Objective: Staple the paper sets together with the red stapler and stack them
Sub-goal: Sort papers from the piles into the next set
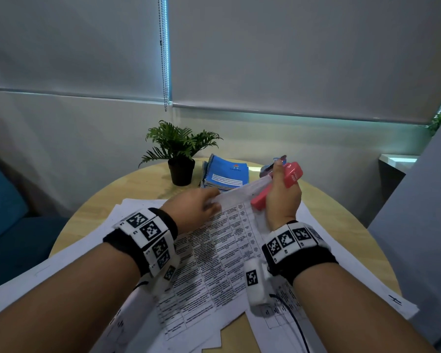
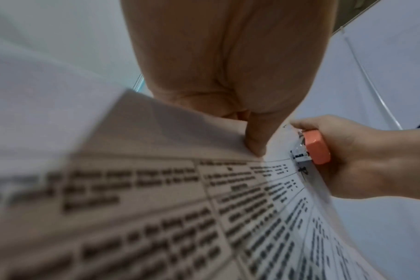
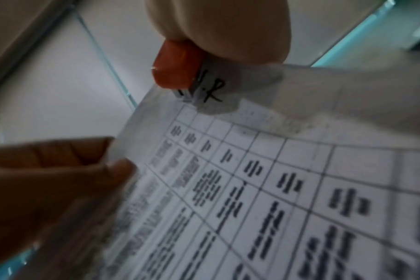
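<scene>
A printed paper set (image 1: 222,240) with a table of text is lifted at its far edge above the round table. My left hand (image 1: 194,207) pinches that top edge, thumb on the printed side (image 2: 254,144), and shows in the right wrist view as well (image 3: 60,181). My right hand (image 1: 281,197) grips the red stapler (image 1: 293,174), whose mouth sits over the paper's far right corner (image 3: 180,73). The stapler's front end shows beside the page (image 2: 316,149). More loose printed sheets (image 1: 341,263) lie spread beneath.
A small potted plant (image 1: 180,154) stands at the back of the wooden table (image 1: 138,184). A stack of blue spiral notebooks (image 1: 225,174) lies beside it, just behind the hands. A blue seat (image 1: 3,212) is at the left, a grey panel (image 1: 418,225) at the right.
</scene>
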Tool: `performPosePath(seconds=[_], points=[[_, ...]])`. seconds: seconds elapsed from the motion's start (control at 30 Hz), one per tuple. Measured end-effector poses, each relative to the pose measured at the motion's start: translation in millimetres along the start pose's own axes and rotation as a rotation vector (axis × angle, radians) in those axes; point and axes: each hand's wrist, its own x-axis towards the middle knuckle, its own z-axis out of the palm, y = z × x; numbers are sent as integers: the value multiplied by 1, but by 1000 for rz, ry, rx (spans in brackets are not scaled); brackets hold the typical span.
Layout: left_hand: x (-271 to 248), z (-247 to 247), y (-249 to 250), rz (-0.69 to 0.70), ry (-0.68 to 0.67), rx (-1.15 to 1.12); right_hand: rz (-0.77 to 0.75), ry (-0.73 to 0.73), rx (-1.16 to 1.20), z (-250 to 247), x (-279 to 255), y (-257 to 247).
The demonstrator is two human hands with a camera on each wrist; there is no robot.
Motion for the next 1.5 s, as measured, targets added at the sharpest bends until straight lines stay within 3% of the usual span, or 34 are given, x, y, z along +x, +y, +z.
performPosePath(seconds=[0.2,0.3,0.4,0.47,0.57,0.63,0.77,0.87,1.0,1.07,1.2,1.33,1.4,1.43,1.5], points=[[4,-11,-15,-117,173,-64,-136,117,147,-23,6,-19],[3,-25,-16,-153,293,-162,-100,-115,144,-40,4,-23],[1,-39,-9,-145,430,-282,56,-468,54,-54,-9,-15],[0,-47,-5,-149,508,-352,186,-627,-3,-58,-19,-8],[-1,-56,-4,-169,571,-467,324,-738,-26,-59,-31,-6],[-3,-61,-3,-187,553,-500,343,-731,19,-57,-33,-12],[-9,-63,-8,-235,421,-374,370,-653,46,-60,-17,-30],[-21,-50,-24,-238,125,-245,401,-647,-116,-76,5,-30],[-41,-22,-42,-235,-306,201,458,-654,-513,-111,23,-16],[-50,-8,-48,-249,-442,302,493,-657,-715,-130,30,-4],[-60,1,-60,-293,-562,300,460,-695,-964,-148,41,25],[-56,2,-62,-297,-580,283,420,-748,-1272,-137,31,7],[-52,5,-60,-293,-584,272,222,-664,-1488,-122,24,-7],[-50,7,-58,-285,-587,261,157,-628,-1496,-112,20,-12],[-47,11,-56,-268,-588,239,164,-670,-1281,-88,18,-11]])
